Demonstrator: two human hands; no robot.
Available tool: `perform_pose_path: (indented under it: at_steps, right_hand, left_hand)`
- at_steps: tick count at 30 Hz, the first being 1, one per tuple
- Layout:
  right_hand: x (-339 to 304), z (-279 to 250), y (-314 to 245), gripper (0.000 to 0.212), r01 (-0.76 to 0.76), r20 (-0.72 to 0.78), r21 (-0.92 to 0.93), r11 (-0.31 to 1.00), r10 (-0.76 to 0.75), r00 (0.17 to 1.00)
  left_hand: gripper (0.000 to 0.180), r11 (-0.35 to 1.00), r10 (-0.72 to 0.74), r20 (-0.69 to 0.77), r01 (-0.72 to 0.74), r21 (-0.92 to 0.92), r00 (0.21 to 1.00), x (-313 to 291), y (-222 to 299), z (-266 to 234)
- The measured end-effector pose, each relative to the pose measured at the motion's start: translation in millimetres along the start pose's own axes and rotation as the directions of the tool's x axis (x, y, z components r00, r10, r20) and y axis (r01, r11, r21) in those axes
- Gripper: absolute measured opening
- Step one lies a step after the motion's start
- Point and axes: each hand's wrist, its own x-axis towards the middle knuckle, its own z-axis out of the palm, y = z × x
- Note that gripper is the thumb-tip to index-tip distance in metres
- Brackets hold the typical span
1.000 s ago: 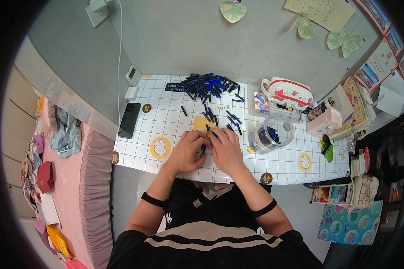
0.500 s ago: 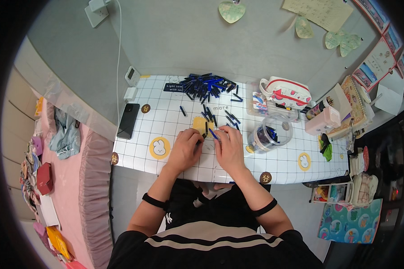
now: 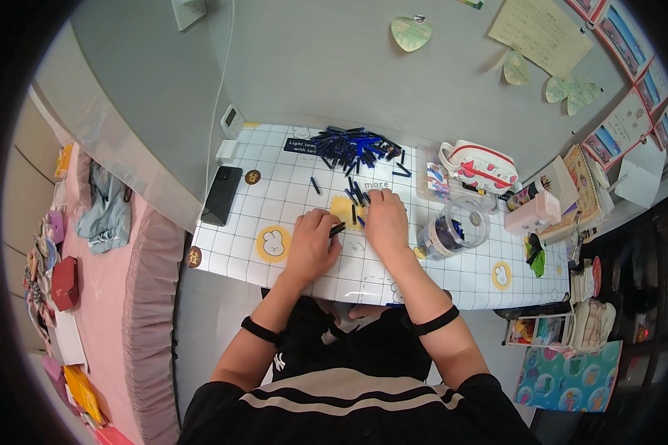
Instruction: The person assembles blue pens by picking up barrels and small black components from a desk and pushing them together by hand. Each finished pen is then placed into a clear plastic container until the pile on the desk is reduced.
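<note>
Left of the clear jar, picking seemed in hand: the left hand pinched at least one dark ink cartridge, the right hand curled beside loose cartridges, grip impossible to tell! Such close-lying pieces called for a careful pinch.

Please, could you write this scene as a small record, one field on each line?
Left hand: fingers bent, grip on a dark stick
Right hand: beside loose sticks; fingertips hidden, so grip unclear
Pile: many black and blue sticks, toward the wall
Jar: clear, right of the right hand, dark blue pieces inside
Phone: black, near the table's left end
</note>
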Motion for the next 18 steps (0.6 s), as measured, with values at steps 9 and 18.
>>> perform_pose_path:
  at_steps: [9, 18]
  right_hand:
    - [-6, -7, 0, 0.022, -0.004, -0.008, -0.070, 0.998, 0.004, 1.000]
    - [-23, -4, -14, 0.022, 0.038, 0.163, 0.098, 0.994, -0.054, 0.985]
  left_hand:
    - [0.020, 0.994, -0.042, -0.025, 0.044, 0.101, 0.999, -1, 1, 9]
    - [0.016, 0.973, -0.116, -0.107, 0.134, 0.186, 0.988, 0, 2, 14]
